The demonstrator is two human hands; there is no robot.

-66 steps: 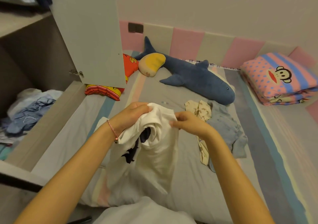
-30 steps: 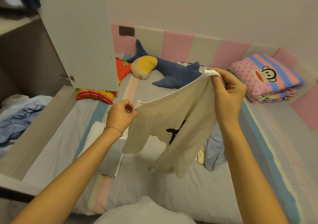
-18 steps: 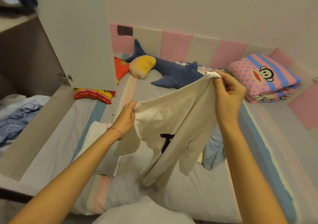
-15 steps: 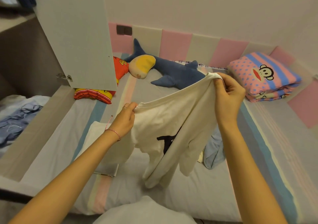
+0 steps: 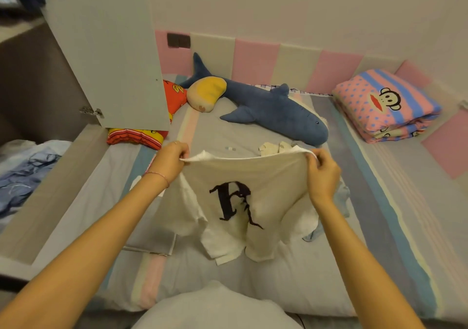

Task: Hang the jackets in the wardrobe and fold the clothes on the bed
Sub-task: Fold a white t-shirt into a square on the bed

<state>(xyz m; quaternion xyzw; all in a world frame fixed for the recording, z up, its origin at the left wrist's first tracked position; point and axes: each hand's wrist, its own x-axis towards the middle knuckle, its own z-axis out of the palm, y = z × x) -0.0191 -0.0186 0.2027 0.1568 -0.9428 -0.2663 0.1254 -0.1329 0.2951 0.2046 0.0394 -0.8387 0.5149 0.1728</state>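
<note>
You're holding the white T-shirt [image 5: 243, 202] up over the bed [image 5: 354, 227] w/ both hands: left hand [image 5: 170, 160] pinching one end of its top edge, right hand [image 5: 321, 174] gripping the other. It's hanging spread betw. them, black letter facing you, lower end resting on the sheet. Blue garment [image 5: 342, 199] lying just behind, shark plush [image 5: 268, 108] further back.

The white T-shirt [image 5: 253, 174] hides most of the patterned cream garment [image 5: 272, 147] and the pale blue garment [image 5: 343, 198] behind it, while the wardrobe door [image 5: 109, 50] covers part of the red cushion [image 5: 175, 97].
</note>
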